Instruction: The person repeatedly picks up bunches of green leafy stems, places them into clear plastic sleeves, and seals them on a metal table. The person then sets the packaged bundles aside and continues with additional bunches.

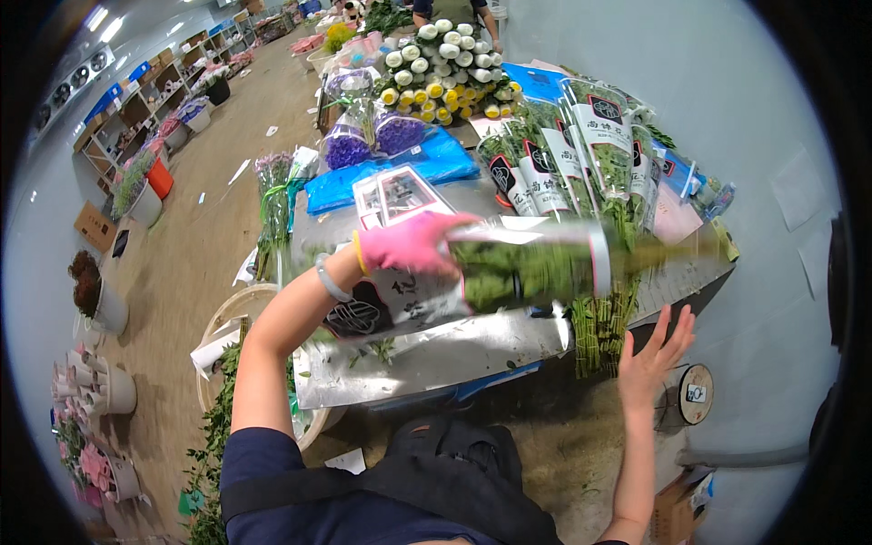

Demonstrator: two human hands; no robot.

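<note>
My left hand (pixel 419 246), in a pink glove, is shut on a wrapped bunch of green foliage (pixel 531 272) in a printed plastic sleeve. The bunch lies sideways above the metal table, its stems pointing right and blurred. My bare right hand (pixel 657 347) is raised with fingers apart beside the table's right front edge, holding nothing. Just left of it, cut green stems (pixel 603 334) hang over the metal table (pixel 436 378). More sleeved bunches (pixel 599 136) lie at the back right of the table.
Blue plastic packaging (pixel 436 160), purple flowers (pixel 402 133) and white and yellow blooms (pixel 443 75) are at the back. A person (pixel 456 10) stands beyond them. A large tub (pixel 221 320) with leafy branches is at the left, a round stool (pixel 696 394) at the right.
</note>
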